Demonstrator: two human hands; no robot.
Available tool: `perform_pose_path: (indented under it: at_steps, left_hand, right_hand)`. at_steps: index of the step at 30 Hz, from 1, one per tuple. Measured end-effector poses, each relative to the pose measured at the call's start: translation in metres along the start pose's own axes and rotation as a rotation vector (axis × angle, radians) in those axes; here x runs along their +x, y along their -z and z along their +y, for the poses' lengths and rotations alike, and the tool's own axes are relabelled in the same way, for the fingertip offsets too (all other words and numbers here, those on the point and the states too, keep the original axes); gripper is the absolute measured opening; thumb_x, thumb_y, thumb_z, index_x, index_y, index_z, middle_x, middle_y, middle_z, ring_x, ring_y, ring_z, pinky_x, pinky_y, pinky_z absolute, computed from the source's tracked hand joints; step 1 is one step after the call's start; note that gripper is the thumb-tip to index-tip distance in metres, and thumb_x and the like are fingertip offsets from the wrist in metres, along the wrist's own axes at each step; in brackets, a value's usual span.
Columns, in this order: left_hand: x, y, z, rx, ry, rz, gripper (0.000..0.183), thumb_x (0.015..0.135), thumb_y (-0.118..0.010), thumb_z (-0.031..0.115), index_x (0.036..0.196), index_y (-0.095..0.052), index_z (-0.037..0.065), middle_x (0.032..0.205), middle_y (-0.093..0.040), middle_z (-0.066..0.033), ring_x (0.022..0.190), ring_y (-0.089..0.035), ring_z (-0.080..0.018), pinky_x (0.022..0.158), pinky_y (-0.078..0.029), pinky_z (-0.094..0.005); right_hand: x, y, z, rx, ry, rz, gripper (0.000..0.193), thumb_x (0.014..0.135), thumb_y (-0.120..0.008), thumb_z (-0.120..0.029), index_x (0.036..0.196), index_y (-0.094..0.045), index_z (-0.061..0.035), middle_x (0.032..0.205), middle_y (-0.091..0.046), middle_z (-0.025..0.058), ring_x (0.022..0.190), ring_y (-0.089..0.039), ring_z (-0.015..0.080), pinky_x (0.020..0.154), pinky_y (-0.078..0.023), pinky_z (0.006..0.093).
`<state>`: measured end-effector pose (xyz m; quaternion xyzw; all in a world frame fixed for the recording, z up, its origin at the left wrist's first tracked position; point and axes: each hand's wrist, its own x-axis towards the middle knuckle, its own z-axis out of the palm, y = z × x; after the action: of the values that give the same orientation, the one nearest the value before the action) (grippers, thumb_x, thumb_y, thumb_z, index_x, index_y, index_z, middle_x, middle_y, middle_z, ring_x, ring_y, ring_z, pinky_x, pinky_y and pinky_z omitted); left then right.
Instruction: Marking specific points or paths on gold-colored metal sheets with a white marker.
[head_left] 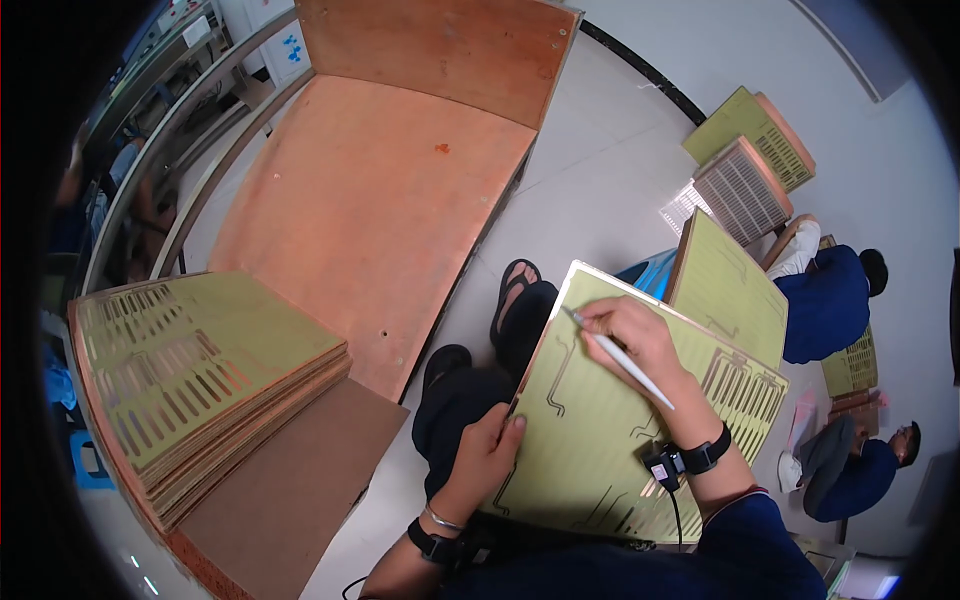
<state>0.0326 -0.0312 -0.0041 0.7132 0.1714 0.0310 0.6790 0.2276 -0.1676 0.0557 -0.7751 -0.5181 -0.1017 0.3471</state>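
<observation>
A large yellow-green panel with copper-coloured traces and slots, like a circuit board, lies tilted across my lap. My left hand grips its left edge, thumb on the top face and some fingers hidden beneath. In my right hand is a slim white pen-shaped tool, pinched near its grey front end. That end points at the panel near its far-left corner. The tip is too small to tell whether it touches the surface.
At left, a wooden platform cart with metal rails carries a stack of similar panels and a brown board. More panels lean beside me at right. Two people in dark blue sit farther right.
</observation>
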Motion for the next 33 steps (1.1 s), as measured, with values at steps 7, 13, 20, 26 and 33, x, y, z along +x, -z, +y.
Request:
perform_pose_path:
  at_steps: [7, 13, 20, 26, 33]
  left_hand:
    - [0.006, 0.004, -0.011, -0.189, 0.037, -0.107, 0.032, 0.101, -0.041, 0.031, 0.085, -0.049, 0.004, 0.074, -0.041, 0.0051, 0.072, -0.037, -0.0035, 0.063, -0.035, -0.0219]
    - [0.006, -0.001, -0.013, -0.281, 0.016, -0.056, 0.031, 0.102, -0.038, 0.027, 0.084, -0.048, 0.004, 0.071, -0.038, 0.0032, 0.068, -0.036, -0.0049, 0.062, -0.036, -0.0225]
    - [0.0, -0.003, -0.015, -0.288, 0.007, -0.029, 0.031, 0.102, -0.039, 0.028, 0.084, -0.047, 0.003, 0.07, -0.041, 0.0018, 0.068, -0.038, -0.0049, 0.06, -0.037, -0.024]
    - [0.0, 0.0, -0.008, -0.214, -0.009, -0.03, 0.031, 0.102, -0.039, 0.026, 0.083, -0.046, 0.002, 0.069, -0.041, 0.0007, 0.068, -0.039, -0.0051, 0.059, -0.037, -0.0246]
    - [0.002, 0.006, -0.014, -0.277, 0.057, -0.096, 0.042, 0.103, -0.029, 0.036, 0.097, -0.055, 0.003, 0.082, -0.051, 0.0017, 0.075, -0.045, -0.006, 0.071, -0.04, -0.0226]
  right_hand:
    - [-0.01, -0.002, -0.008, 0.051, -0.119, 0.058, 0.016, 0.071, -0.071, 0.001, 0.082, -0.061, -0.0041, 0.09, -0.066, 0.0099, 0.077, -0.065, 0.0234, 0.065, -0.053, 0.0303]
    - [-0.04, -0.01, -0.046, 0.055, 0.113, -0.168, 0.017, 0.07, -0.072, 0.0, 0.08, -0.059, -0.0061, 0.089, -0.065, 0.008, 0.079, -0.064, 0.0228, 0.069, -0.053, 0.0307]
    - [-0.039, -0.016, -0.043, 0.155, 0.034, -0.11, 0.016, 0.07, -0.07, 0.003, 0.081, -0.059, -0.0032, 0.09, -0.064, 0.0078, 0.081, -0.064, 0.0237, 0.07, -0.053, 0.0311]
    - [-0.042, -0.018, -0.048, 0.142, -0.021, -0.1, 0.015, 0.071, -0.071, 0.002, 0.08, -0.059, -0.0029, 0.089, -0.064, 0.0081, 0.08, -0.064, 0.024, 0.071, -0.052, 0.0314]
    - [-0.045, -0.02, -0.047, 0.13, -0.113, -0.035, 0.016, 0.071, -0.072, 0.002, 0.081, -0.059, -0.0018, 0.088, -0.064, 0.0094, 0.078, -0.063, 0.0234, 0.064, -0.052, 0.0292]
